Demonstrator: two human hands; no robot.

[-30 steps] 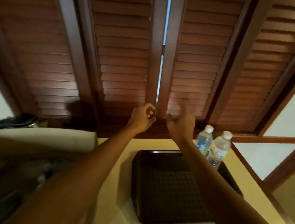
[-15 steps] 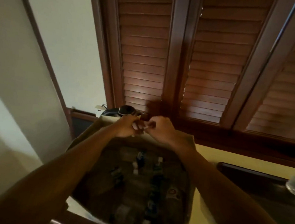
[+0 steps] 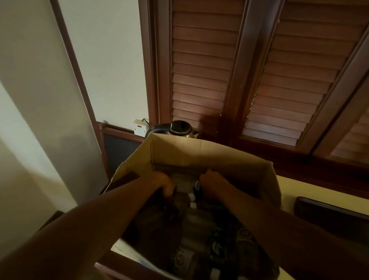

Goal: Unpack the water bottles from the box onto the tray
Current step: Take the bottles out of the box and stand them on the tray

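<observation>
An open cardboard box (image 3: 200, 156) stands on the cream table, its inside dark. Several water bottles (image 3: 192, 246) lie in it on their sides, with white caps and dark labels. Both my hands are down inside the box at its far end. My left hand (image 3: 164, 184) curls around a bottle near the left wall. My right hand (image 3: 213, 184) closes over another bottle beside it. How firmly either hand grips is hard to see in the shadow. The dark tray (image 3: 336, 220) shows only as a corner at the right edge.
A black and steel kettle (image 3: 180, 128) stands behind the box, next to a white wall socket (image 3: 140, 127). Brown louvred shutters (image 3: 272, 80) fill the wall behind the table. A cream wall is on the left.
My view swung left from the tray to the box. My hands, raised near the shutters and then joined above the box, have dropped into it onto the bottles.
</observation>
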